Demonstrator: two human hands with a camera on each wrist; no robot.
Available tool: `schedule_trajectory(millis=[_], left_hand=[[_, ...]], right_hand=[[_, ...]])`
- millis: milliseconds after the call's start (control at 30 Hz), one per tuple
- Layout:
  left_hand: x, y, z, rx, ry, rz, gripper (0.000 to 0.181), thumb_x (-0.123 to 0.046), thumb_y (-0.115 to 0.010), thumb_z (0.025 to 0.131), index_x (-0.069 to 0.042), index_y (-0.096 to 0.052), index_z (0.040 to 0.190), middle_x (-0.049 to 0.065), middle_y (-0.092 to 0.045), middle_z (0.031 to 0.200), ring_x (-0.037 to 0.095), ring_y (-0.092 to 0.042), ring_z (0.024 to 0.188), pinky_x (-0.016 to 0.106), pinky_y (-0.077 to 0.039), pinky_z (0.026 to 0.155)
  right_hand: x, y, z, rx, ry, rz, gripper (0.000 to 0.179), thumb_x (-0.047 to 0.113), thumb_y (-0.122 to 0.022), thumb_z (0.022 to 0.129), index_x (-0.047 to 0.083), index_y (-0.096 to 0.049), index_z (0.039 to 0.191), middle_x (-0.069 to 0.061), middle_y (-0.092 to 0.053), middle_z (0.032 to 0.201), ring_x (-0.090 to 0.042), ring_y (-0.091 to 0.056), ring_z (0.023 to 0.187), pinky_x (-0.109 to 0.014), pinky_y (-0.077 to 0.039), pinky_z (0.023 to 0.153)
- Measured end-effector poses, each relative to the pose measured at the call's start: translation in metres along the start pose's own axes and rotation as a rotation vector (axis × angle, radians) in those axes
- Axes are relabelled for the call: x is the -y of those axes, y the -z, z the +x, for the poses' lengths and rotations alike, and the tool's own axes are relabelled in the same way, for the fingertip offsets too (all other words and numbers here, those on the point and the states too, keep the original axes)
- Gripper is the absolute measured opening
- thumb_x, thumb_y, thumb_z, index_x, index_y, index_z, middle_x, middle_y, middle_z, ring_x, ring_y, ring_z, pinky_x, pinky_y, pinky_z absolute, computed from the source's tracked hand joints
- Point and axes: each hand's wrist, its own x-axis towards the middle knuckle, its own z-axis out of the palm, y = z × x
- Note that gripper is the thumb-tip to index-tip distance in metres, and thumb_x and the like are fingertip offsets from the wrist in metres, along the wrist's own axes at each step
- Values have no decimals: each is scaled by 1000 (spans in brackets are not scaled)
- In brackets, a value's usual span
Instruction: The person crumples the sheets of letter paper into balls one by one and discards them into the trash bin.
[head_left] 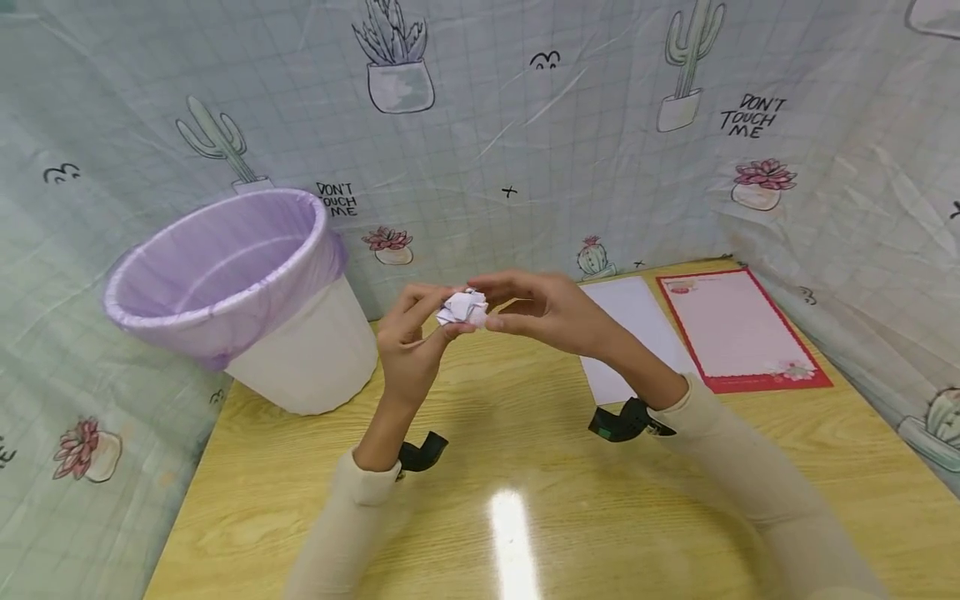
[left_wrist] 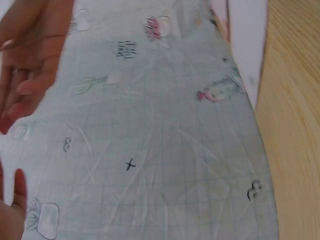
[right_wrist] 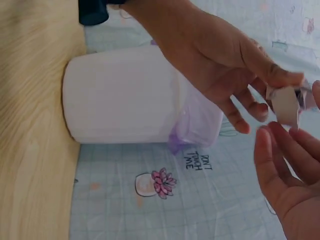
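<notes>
A crumpled white paper ball (head_left: 462, 308) is held up above the table between both hands. My left hand (head_left: 411, 354) pinches its left side between thumb and fingers. My right hand (head_left: 551, 312) holds the opposite side, thumb at the lower right and fingertips at the top. In the right wrist view the crumpled paper (right_wrist: 287, 106) shows creased facets, with the left hand (right_wrist: 220, 65) above and the right hand (right_wrist: 295, 185) below. The left wrist view has the right hand (left_wrist: 37, 60) and part of the left hand (left_wrist: 11, 217), but the paper is out of frame.
A white bin (head_left: 311, 354) with a purple liner (head_left: 225, 242) stands on the table (head_left: 450, 517) at the left. At the right back lie a white sheet (head_left: 637, 321) and a red-bordered sheet (head_left: 738, 329). A cactus-printed cloth (head_left: 487, 150) hangs behind and at the sides.
</notes>
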Motion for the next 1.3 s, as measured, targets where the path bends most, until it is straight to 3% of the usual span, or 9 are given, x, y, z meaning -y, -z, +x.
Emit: schedule_trajectory(millis=[133,267,433,633,733,867,1067,1133,1300], left_hand=[[-4,5,2,52,62,-96,44,-25,-77,86,5,-72,118,3,-70,111,20,-62,102,29,-53,91],[-3,7,2,121,44,-104,41,-26,-73,90,-2,-69,124,0,-70,118,21,-52,109,32,-47,98],[-5,11,1,172,14,-22,36,-25,-71,93,-8,-72,125,7,-60,132,26,-43,117,35,-42,98],[-11,13,-1,233,-18,149,37,-23,-68,98,-3,-69,130,21,-55,118,28,-53,108,32,-48,97],[-14,11,-1,232,-24,160,39,-17,-72,96,4,-67,128,23,-58,116,29,-58,105,34,-52,94],[-16,6,0,217,8,150,53,-1,-83,82,11,-62,130,26,-58,119,30,-61,107,35,-56,91],[-15,0,-2,143,30,232,59,13,-88,65,8,-69,120,22,-61,114,28,-61,98,29,-55,84],[-15,-1,-5,120,19,265,57,11,-89,64,7,-71,118,21,-63,112,28,-62,95,28,-55,83],[-15,-6,-11,87,-51,385,46,-8,-86,75,4,-73,117,18,-67,111,29,-61,92,30,-50,82]], right_hand=[[1,0,1,16,17,66,46,8,-68,98,2,-57,142,-12,-61,139,-22,-64,120,-36,-57,92],[2,-1,0,31,9,179,53,19,-73,96,-2,-57,142,-16,-62,138,-24,-66,118,-38,-59,89],[3,0,-1,23,-37,336,72,33,-82,86,-4,-56,141,-16,-64,133,-24,-68,110,-37,-60,85],[1,2,0,55,-59,379,59,19,-84,84,-5,-61,133,-14,-64,128,-28,-66,104,-40,-60,84],[0,2,0,44,-39,318,51,11,-82,86,-3,-62,131,-14,-65,127,-28,-68,103,-40,-60,83],[-4,-1,1,-31,47,181,44,-1,-79,86,-2,-64,128,-14,-67,124,-24,-70,101,-38,-61,82],[-10,-11,1,-120,195,0,38,-5,-79,84,-2,-70,121,-12,-72,113,-15,-70,82,-30,-60,70],[-11,-13,0,-144,206,-27,35,-4,-79,84,-1,-72,118,-11,-73,108,-13,-67,74,-26,-57,64],[-11,-17,0,-192,162,-67,25,-1,-81,83,2,-75,107,-6,-73,94,-11,-52,59,-23,-42,54]])
